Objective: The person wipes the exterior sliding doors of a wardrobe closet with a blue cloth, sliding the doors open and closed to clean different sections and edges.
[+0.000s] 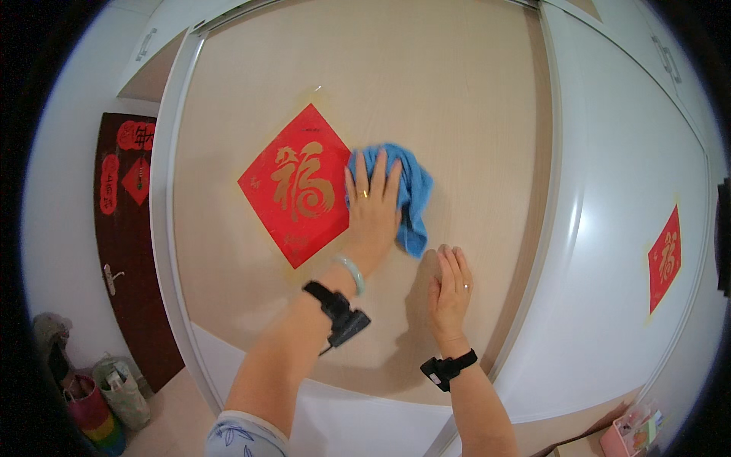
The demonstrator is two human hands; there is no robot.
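My left hand point(374, 211) lies flat with fingers spread over a blue cloth point(416, 188), pressing it to the wood-grain panel of a sliding wardrobe door point(445, 103). A red diamond-shaped paper decoration point(260, 183) with a gold character is stuck on the panel, its right corner beside the cloth and partly behind my hand. Lower right, my right hand point(451, 294) is held near the panel, fingers extended and holding nothing; whether it touches the surface I cannot tell. Black straps with small devices sit on both wrists, and a pale bangle rings the left one.
A white door panel point(605, 228) with another red decoration point(665, 260) stands to the right. On the left is a dark brown door point(137, 285), with a rainbow-coloured basket point(97, 414) and a light bag point(123, 394) on the floor. A pink container point(615, 440) sits lower right.
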